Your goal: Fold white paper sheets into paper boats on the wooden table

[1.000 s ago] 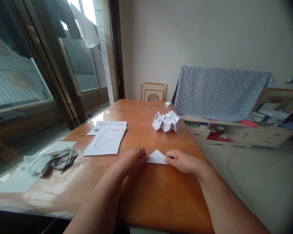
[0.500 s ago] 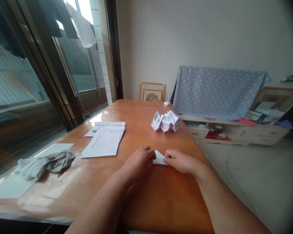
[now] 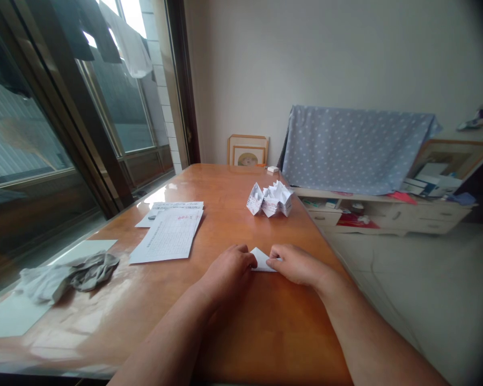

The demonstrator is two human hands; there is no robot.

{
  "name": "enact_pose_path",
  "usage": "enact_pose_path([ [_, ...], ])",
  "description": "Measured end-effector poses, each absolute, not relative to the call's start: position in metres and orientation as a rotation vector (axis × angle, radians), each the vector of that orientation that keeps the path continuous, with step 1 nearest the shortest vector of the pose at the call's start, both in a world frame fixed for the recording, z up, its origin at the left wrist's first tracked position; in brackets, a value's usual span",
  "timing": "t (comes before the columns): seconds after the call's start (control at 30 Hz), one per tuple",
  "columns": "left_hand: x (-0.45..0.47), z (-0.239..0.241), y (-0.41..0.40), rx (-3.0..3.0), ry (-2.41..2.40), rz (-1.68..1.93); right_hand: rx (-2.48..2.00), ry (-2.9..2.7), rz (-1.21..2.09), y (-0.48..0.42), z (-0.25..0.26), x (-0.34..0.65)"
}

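A small white folded paper triangle (image 3: pixel 261 259) lies flat on the orange wooden table (image 3: pixel 241 327), near the middle. My left hand (image 3: pixel 229 271) rests on its left side with fingers curled and fingertips pinching the paper's left edge. My right hand (image 3: pixel 295 264) presses on the paper's right corner, fingers bent and closed on it. Only the tip and centre of the triangle show between the two hands.
Several folded paper shapes (image 3: pixel 270 199) stand farther back. Printed sheets (image 3: pixel 169 231) lie to the left, with a crumpled grey cloth (image 3: pixel 70 272) and a blank sheet (image 3: pixel 8 313) near the window. A low cabinet (image 3: pixel 386 214) under a dotted cloth stands right of the table edge.
Both hands have moved closer together over the paper triangle, so less of it shows now. The camera has tilted slightly.
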State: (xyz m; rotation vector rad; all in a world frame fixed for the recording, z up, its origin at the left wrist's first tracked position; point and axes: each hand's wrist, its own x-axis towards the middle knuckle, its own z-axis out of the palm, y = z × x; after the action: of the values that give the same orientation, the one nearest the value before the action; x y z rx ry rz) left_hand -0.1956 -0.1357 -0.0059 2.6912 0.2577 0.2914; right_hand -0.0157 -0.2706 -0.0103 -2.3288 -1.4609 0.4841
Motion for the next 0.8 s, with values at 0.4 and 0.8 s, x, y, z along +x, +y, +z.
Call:
enact_pose_path([
  [0.4, -0.1944, -0.0075, -0.1349, 2.659, 0.342, 0.209, -2.358, -1.467, 0.436, -0.2708, -0.0143, -0.0148],
  [0.8, -0.1917, -0.0096, -0.1347, 2.669, 0.328, 0.248, -2.409, -1.498, 0.381, -0.2707, -0.0110, -0.0176],
])
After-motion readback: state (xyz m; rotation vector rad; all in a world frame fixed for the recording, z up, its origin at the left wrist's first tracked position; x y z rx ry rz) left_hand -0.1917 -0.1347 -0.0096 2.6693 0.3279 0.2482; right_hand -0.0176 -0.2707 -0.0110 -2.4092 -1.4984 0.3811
